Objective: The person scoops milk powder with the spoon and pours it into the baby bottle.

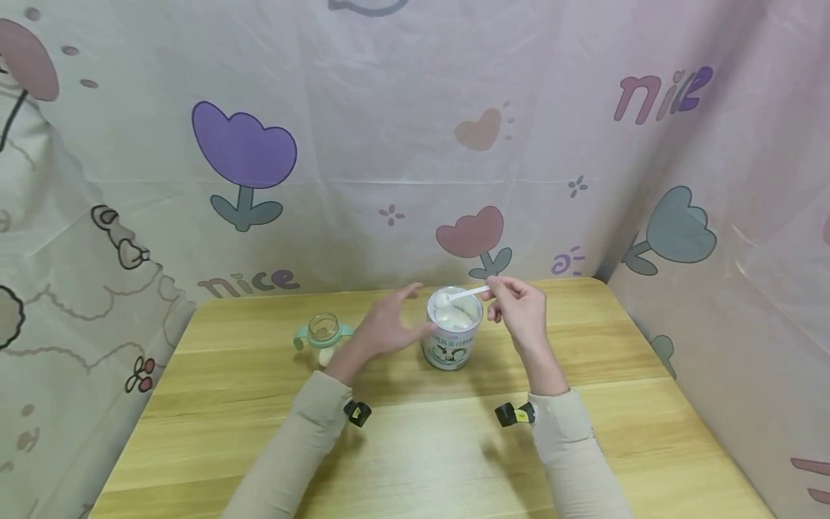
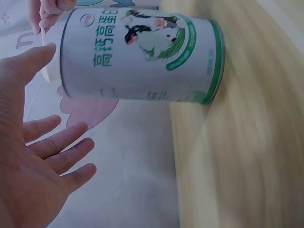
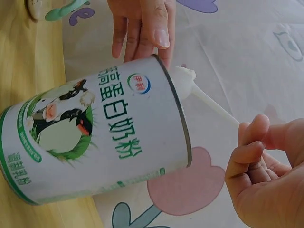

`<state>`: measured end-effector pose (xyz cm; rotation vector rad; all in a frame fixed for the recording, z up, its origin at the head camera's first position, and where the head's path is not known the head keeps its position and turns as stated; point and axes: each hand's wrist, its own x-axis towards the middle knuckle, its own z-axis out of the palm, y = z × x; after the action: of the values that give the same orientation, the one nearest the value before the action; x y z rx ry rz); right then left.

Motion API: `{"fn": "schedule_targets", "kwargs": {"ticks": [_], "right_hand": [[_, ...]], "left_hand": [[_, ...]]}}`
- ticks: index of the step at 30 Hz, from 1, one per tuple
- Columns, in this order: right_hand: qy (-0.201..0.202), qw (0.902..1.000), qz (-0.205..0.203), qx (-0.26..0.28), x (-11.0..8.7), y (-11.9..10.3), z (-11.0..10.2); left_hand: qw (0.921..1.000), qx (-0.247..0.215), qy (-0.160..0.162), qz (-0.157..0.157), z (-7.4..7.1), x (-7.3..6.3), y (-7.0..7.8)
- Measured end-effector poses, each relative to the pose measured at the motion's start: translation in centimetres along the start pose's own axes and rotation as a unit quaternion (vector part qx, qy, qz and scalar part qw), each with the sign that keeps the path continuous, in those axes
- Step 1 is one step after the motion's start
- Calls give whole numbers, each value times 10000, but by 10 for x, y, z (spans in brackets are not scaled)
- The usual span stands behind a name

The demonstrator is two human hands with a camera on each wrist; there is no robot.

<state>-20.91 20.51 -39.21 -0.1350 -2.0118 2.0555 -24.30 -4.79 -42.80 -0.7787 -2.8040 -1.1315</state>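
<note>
A white and green milk powder can [image 1: 447,349] stands upright on the table, its top uncovered and pale powder showing inside. My right hand [image 1: 521,310] pinches the handle of a white scoop [image 1: 468,293] above the can's mouth. In the right wrist view, white powder heaps in the bowl of the scoop [image 3: 183,81]. My left hand [image 1: 389,324] is at the can's left side, fingers spread and thumb near the rim. In the left wrist view its fingers [image 2: 61,147] look straight and hold nothing; whether the thumb touches the can I cannot tell.
Left of the can is a baby bottle [image 1: 323,328] with a green collar and handles, its mouth uncovered. A pale object beside it is partly hidden by my left wrist. The wooden table [image 1: 421,447] meets a patterned cloth backdrop [image 1: 363,144] behind and at the sides.
</note>
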Motion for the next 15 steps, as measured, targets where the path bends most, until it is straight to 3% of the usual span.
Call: {"fn": "schedule_targets", "kwargs": {"ticks": [6,15], "right_hand": [[-131,9998,-77,83,-1,-5,12],[-350,9990,-97,277,-2,-7,31]], "left_hand": [[9995,11,321,44,-15,-7,-8],[9977,66,658,-138,-40,-26,-16]]}}
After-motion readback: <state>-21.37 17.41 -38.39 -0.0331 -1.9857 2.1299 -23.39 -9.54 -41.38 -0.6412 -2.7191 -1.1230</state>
